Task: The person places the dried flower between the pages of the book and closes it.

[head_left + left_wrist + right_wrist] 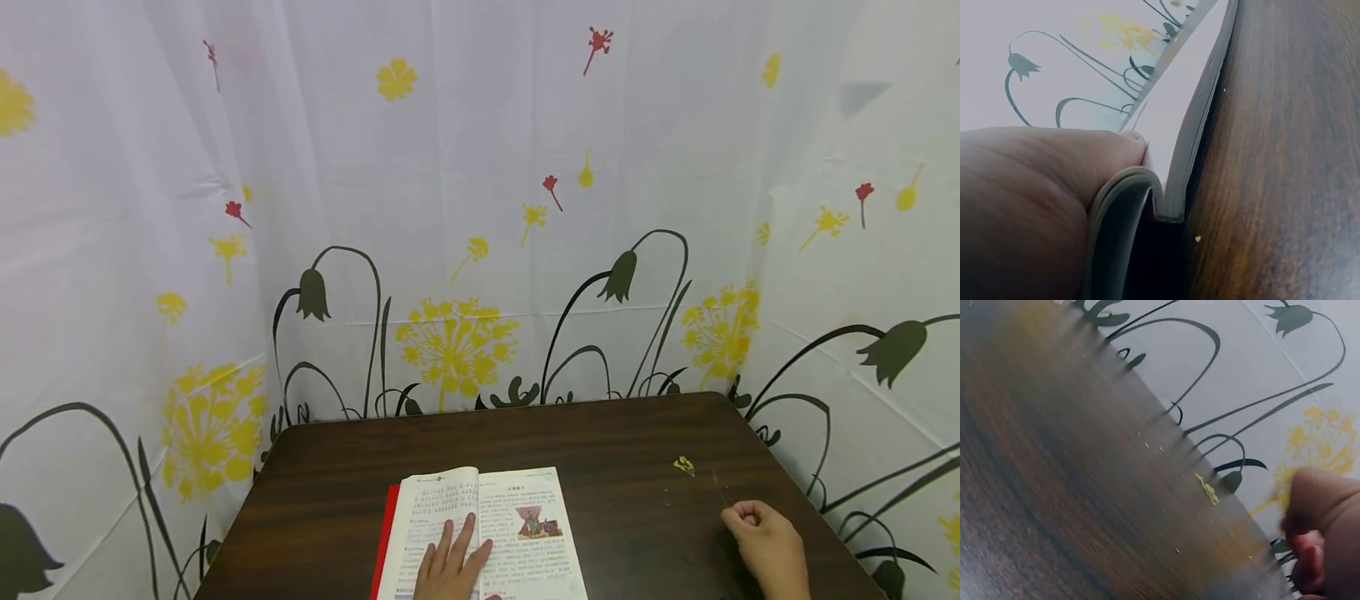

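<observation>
An open book point(517, 508) with printed pages, a small coloured picture and a red cover edge lies on the dark wooden table. My left hand point(448, 562) rests on it near the middle fold, fingers straight and spread. In the left wrist view my left thumb point(1110, 147) presses by the book's lower edge point(1175, 200). Off to the right, my right hand point(768, 542) has thumb and forefinger pinched together above the table. A faint, thin clear strip point(721, 490) shows at those fingertips; what it is I cannot tell. In the right wrist view curled fingers point(1310, 556) show.
A crumpled yellow scrap point(684, 465) lies on the table point(615, 442) beyond my right hand, with tiny yellow crumbs point(1177, 550) scattered around it. Behind the table's far edge hangs a white curtain point(480, 167) printed with flowers.
</observation>
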Demonstrator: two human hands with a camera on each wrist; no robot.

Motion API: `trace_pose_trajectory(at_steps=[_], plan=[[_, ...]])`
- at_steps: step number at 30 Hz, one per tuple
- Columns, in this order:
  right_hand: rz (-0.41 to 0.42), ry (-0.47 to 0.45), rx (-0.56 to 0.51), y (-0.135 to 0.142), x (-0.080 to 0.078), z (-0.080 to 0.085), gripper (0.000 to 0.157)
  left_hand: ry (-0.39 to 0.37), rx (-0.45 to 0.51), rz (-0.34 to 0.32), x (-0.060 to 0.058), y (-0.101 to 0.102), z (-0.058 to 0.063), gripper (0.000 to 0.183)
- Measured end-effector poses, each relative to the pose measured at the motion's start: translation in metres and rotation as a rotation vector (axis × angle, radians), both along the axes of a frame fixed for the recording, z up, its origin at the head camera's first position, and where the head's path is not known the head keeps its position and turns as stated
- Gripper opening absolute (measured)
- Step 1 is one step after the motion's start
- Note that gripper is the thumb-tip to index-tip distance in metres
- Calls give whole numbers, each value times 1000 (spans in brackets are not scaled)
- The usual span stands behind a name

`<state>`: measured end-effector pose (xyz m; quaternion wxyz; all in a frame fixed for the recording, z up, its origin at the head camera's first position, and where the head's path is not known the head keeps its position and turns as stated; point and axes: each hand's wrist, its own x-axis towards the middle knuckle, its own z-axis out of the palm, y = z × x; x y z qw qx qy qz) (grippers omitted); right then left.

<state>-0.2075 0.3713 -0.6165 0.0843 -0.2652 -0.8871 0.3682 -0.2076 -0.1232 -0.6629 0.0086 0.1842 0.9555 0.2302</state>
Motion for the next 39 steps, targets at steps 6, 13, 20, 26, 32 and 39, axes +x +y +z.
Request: trace_pose_trajectory(at_steps=[6, 13, 20, 26, 32, 39], plan=[[-116, 113, -33, -2, -3, -2, 22, 7, 0, 3, 0, -1, -1, 82], [-41, 133, -91, -4, -6, -9, 22, -12, 5, 1, 1, 0, 0, 84], [-46, 185, -106, -13, -2, -5, 31, -7, 18, -1, 1, 1, 1, 89], [-47, 211, -126, -28, 5, -2, 26, 61, 6, -15, 0, -1, -3, 97], [2, 267, -213, -60, 7, 4, 25, 121, -16, -12, 0, -2, -10, 99], [155, 450, -275, -117, 10, 16, 15, 105, -9, -16, -2, 0, -9, 100]])
